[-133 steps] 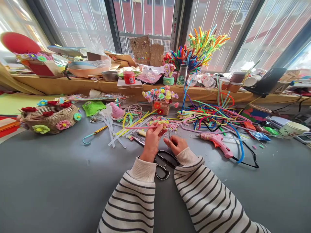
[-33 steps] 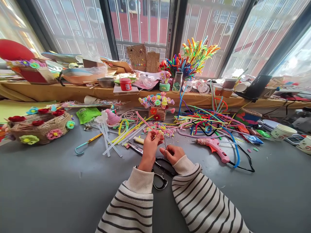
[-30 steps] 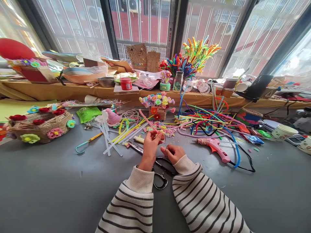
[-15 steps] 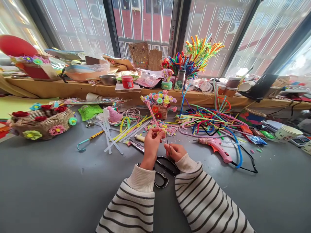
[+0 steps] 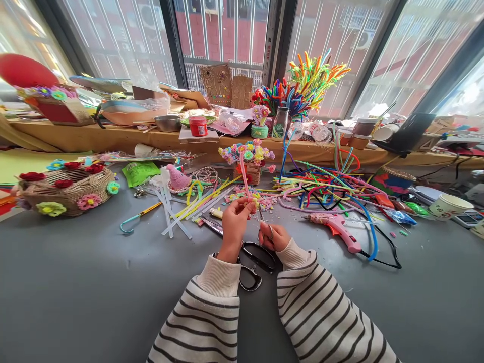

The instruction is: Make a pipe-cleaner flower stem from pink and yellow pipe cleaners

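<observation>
My left hand (image 5: 234, 222) pinches a pink pipe cleaner (image 5: 244, 175) that stands up from the fingers, with a small yellow fuzzy piece (image 5: 256, 201) at its lower end. Close on its right, my right hand (image 5: 279, 237) is closed on a small pair of scissors (image 5: 271, 233). Their metal blades point up to the yellow piece; whether they touch it is too small to tell. Beneath both wrists lies a large pair of black-handled scissors (image 5: 260, 258), partly hidden by my left hand. Pink and yellow fuzzy clippings (image 5: 267, 201) are scattered just beyond my fingers.
A pink glue gun (image 5: 338, 232) lies to the right, beside a heap of coloured pipe cleaners (image 5: 321, 187). Glue sticks (image 5: 168, 209) and a woven flower basket (image 5: 71, 194) are on the left. Behind my hands stands a small pot of fuzzy flowers (image 5: 251, 174).
The pink pipe cleaner has turned more upright, its top moving right. My right hand has shifted slightly right with the small scissors, and their finger loop shows more clearly.
</observation>
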A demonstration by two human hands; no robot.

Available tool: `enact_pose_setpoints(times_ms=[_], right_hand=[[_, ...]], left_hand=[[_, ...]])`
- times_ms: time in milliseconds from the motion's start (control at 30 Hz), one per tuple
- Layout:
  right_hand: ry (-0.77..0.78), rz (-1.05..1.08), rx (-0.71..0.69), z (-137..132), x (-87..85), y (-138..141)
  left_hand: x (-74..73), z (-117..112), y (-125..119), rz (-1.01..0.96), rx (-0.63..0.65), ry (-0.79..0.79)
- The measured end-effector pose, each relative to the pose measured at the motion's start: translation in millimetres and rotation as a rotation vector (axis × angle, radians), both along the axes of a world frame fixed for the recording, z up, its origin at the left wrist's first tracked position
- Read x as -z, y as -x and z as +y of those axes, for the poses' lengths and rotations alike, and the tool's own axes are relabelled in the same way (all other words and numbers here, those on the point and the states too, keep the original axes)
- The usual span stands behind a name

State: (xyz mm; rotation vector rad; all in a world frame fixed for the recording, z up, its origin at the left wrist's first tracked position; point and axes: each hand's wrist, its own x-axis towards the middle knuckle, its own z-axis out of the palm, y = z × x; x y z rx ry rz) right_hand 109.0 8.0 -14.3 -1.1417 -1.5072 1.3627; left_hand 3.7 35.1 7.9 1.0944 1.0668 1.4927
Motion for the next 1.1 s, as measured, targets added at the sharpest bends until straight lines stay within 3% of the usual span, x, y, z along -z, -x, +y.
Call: enact_pose_setpoints(times_ms=[500,1100], right_hand=[[-0.041,-0.074,0.115,-0.8,2.7,-1.4],[-0.035,0.117,0.011,-2.7,0.4,2.0]], left_hand=[[2.4,0.4,-2.4,-0.033,0.016,-0.022],[-7.5,-6.6,-8.3,-0.241,0.116,0.055]])
